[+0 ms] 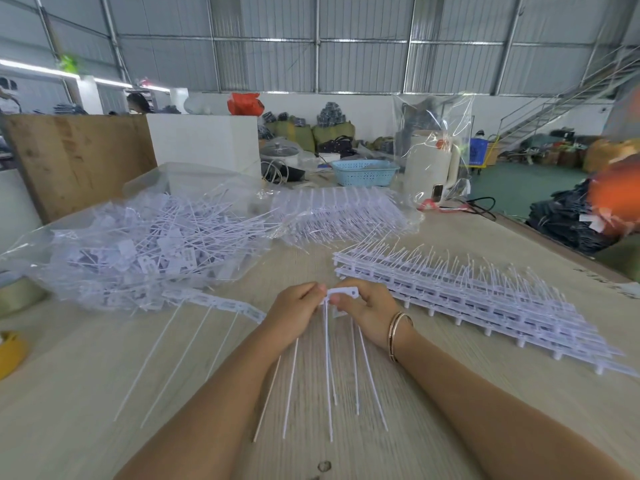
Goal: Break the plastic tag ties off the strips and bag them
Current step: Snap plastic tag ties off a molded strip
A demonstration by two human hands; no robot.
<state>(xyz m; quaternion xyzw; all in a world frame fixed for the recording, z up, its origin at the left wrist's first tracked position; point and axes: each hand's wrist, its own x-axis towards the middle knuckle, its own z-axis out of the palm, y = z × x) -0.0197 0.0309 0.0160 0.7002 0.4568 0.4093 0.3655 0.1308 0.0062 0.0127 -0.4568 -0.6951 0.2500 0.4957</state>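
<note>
While a white tag tie [341, 294] was held at the middle of the table [450, 427], it was pinched from both sides: the left hand [294, 311] was curled on its left end and the right hand [367, 304] was closed on its flat head, thumb on the near face. Several thin white tails [327, 375] were seen hanging from under the two hands toward the viewer, blurred. A partly stripped strip [221, 303] was laid to the left of the left hand, with three tails still pointing off it across the wood; whether it was touched by that hand cannot be told. A stack of full strips [485, 303] was spread just to the right of the right hand. An open clear bag [145, 244], heaped with loose ties, was set at the far left, and a further wrapped pile of strips [343, 213] was placed behind it toward the centre. Thin bangles [396, 336] were worn on the right wrist. Farther back a blue basket [363, 172], a white jug [431, 164] inside clear plastic and a plywood board [76, 157] were seen. A yellow tape roll [10, 353] was cut off by the left edge.
</note>
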